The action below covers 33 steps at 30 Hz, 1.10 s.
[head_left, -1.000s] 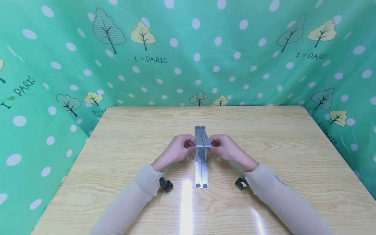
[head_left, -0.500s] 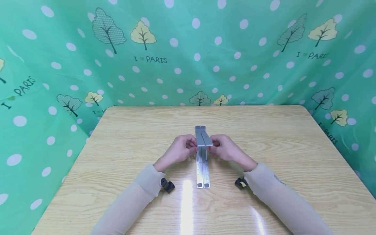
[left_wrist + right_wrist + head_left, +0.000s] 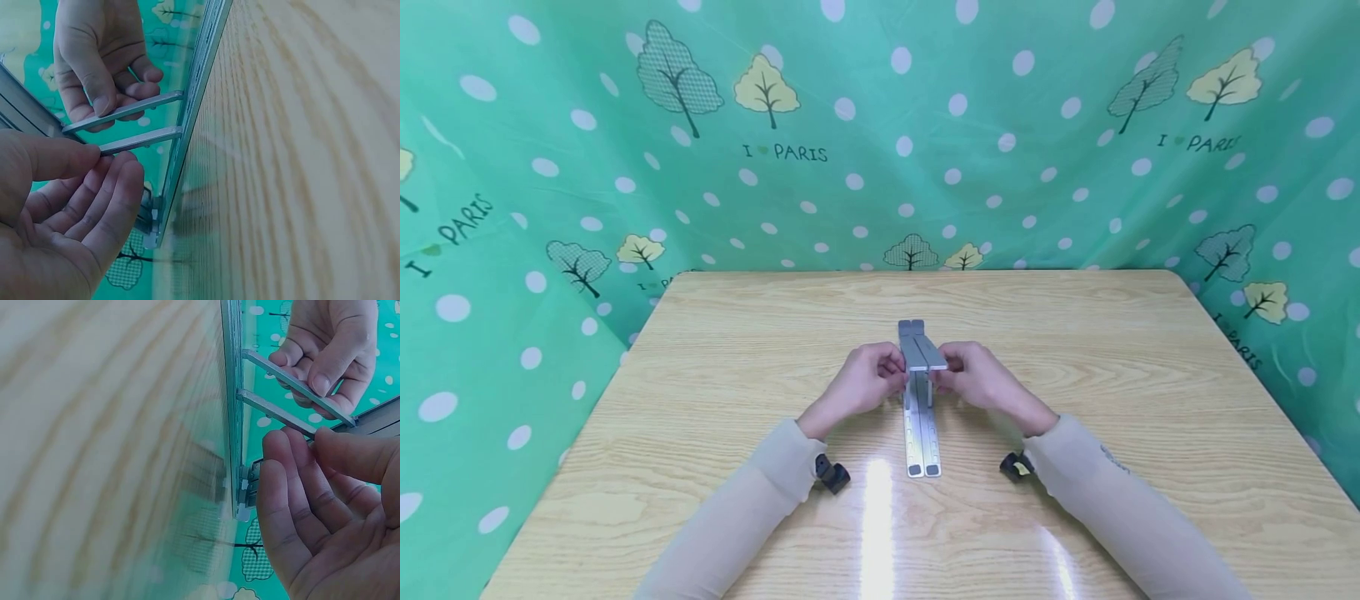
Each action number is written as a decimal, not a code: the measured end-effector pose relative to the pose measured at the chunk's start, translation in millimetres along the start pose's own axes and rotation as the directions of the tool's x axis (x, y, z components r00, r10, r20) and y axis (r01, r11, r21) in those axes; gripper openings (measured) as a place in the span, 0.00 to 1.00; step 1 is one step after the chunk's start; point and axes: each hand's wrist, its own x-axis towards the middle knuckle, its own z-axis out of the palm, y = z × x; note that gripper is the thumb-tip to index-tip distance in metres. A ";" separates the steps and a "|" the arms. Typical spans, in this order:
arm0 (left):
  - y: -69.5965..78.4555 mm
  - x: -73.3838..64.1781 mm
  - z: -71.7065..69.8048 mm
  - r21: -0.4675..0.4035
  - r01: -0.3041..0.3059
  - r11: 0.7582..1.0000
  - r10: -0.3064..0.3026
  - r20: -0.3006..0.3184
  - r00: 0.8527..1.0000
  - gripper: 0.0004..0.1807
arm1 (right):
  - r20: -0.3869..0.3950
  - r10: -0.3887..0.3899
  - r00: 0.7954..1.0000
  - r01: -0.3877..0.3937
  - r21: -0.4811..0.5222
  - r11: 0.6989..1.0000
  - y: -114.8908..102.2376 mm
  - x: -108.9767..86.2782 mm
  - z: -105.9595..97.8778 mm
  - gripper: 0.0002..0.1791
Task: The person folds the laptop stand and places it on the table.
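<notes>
A silver folding laptop stand (image 3: 922, 446) stands on the table, its two long base bars side by side and its top plates (image 3: 919, 352) raised over them. Thin struts link base and top. My left hand (image 3: 867, 379) pinches one strut (image 3: 140, 140) between thumb and fingers, from the left side. On the opposite side my right hand (image 3: 973, 377) pinches the other strut (image 3: 275, 411) in the same way. In the head view the top plates cover the upper struts and some fingertips. Both wrist views show the remaining fingers loosely bent beside the struts.
The wooden table (image 3: 745, 333) reaches back to a green patterned curtain (image 3: 820, 208). Black wrist cameras (image 3: 832, 475) sit by both sleeves, near the tabletop. Bright light glare shows on the front of the table.
The stand's near end and top plates have swung slightly right, and the near end sits a little farther away. My left hand has edged right with it; my right hand has barely moved.
</notes>
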 end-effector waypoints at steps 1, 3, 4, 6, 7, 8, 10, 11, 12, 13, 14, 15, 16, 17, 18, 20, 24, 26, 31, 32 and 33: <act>-0.1 -0.1 0.1 0.000 0.000 1.000 0.000 -0.002 1.000 0.04 | 0.000 0.001 1.000 -0.001 0.004 1.000 0.0 0.1 0.3 0.05; 0.0 0.0 0.2 0.007 -0.002 1.000 0.002 -0.004 1.000 0.04 | -0.001 0.002 1.000 -0.002 0.006 1.000 -0.5 0.5 0.7 0.05; 0.1 0.0 0.1 0.012 -0.004 1.000 0.004 -0.005 1.000 0.04 | -0.001 0.001 1.000 -0.001 0.005 1.000 -0.7 0.6 0.9 0.05; -0.1 0.1 0.1 0.017 -0.008 1.000 0.009 -0.006 1.000 0.04 | -0.003 0.003 1.000 -0.003 0.006 1.000 -0.9 0.8 1.1 0.05; -0.3 0.1 0.1 0.017 -0.010 1.000 0.010 -0.006 1.000 0.04 | -0.004 0.003 1.000 -0.003 0.006 1.000 -1.0 0.8 1.2 0.05; -0.3 0.1 0.0 0.017 -0.012 1.000 0.012 -0.005 1.000 0.04 | -0.005 0.004 1.000 -0.004 0.006 1.000 -1.2 1.0 1.2 0.05; -0.6 0.0 -0.1 0.017 -0.016 1.000 0.016 -0.006 1.000 0.04 | -0.006 0.005 1.000 -0.005 0.005 1.000 -1.2 0.9 1.2 0.06; -0.7 -0.2 -0.1 0.017 -0.018 1.000 0.018 -0.006 1.000 0.04 | -0.005 0.005 1.000 -0.005 0.005 1.000 -1.1 0.7 1.0 0.06; -0.6 -0.3 -0.2 0.017 -0.020 1.000 0.020 -0.009 1.000 0.04 | -0.005 0.005 1.000 -0.005 0.002 1.000 -1.0 0.7 0.8 0.06; -0.6 -0.4 -0.3 0.017 -0.021 1.000 0.021 -0.011 1.000 0.04 | -0.006 0.003 1.000 -0.003 0.002 1.000 -0.9 0.5 0.5 0.05; -0.3 -0.7 -0.3 0.015 -0.021 1.000 0.022 -0.014 1.000 0.04 | -0.006 0.002 1.000 -0.002 0.001 1.000 -0.8 0.3 0.2 0.05; -0.1 -0.9 -0.4 0.013 -0.021 1.000 0.021 -0.017 1.000 0.04 | -0.005 -0.001 1.000 0.001 0.001 1.000 -0.7 0.1 -0.2 0.05; -0.1 -0.7 -0.4 0.010 -0.018 1.000 0.018 -0.019 1.000 0.04 | -0.004 -0.003 1.000 0.003 0.001 1.000 -0.7 -0.2 -0.6 0.05; 0.1 -0.7 -0.5 0.006 -0.016 1.000 0.016 -0.020 1.000 0.04 | -0.002 -0.006 1.000 0.006 0.001 1.000 -0.7 -0.5 -1.1 0.05; 0.1 -0.6 -0.5 0.003 -0.012 1.000 0.012 -0.021 1.000 0.04 | -0.002 -0.006 1.000 0.006 0.004 1.000 -1.1 -0.8 -1.4 0.05; 0.5 -0.6 -0.7 -0.006 -0.002 1.000 0.002 -0.017 1.000 0.04 | 0.003 -0.003 1.000 0.003 0.009 1.000 -2.4 -1.5 -1.8 0.04; 1.6 -1.1 -1.2 -0.027 0.011 1.000 -0.011 -0.007 1.000 0.04 | 0.014 0.010 1.000 -0.010 0.007 1.000 -4.1 -2.7 -2.5 0.03; 2.5 -1.4 -1.5 -0.047 0.025 0.999 -0.026 -0.001 1.000 0.04 | 0.020 0.013 1.000 -0.013 0.014 1.000 -3.5 -3.0 -2.8 0.03; 3.8 -1.4 -2.8 -0.134 0.086 0.987 -0.084 0.022 0.996 0.04 | 0.043 0.000 0.999 -0.002 0.063 0.998 0.0 -2.6 -3.6 0.04; 3.8 -1.4 -3.2 -0.149 0.097 0.984 -0.094 0.027 0.995 0.04 | 0.049 -0.004 0.999 0.000 0.074 0.997 0.5 -2.5 -3.8 0.04; 3.8 -1.6 -3.8 -0.164 0.107 0.981 -0.103 0.034 0.994 0.05 | 0.055 -0.006 0.998 0.001 0.088 0.996 0.7 -2.2 -4.0 0.04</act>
